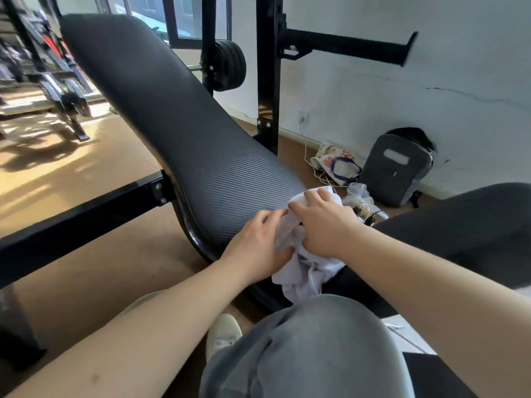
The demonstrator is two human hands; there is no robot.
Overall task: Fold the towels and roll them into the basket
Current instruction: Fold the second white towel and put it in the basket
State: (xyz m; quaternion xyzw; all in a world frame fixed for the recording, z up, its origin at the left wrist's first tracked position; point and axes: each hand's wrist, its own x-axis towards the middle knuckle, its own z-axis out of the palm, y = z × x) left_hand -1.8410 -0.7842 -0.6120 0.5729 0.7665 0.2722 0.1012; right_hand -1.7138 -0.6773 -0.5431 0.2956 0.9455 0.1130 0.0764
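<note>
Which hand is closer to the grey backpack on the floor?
Right. The right hand holds the white towel on the side toward the grey backpack; the left hand holds the towel's other side, farther away.

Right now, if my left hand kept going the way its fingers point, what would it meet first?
The crumpled white towel the left hand holds; just beyond, probably the right hand.
</note>
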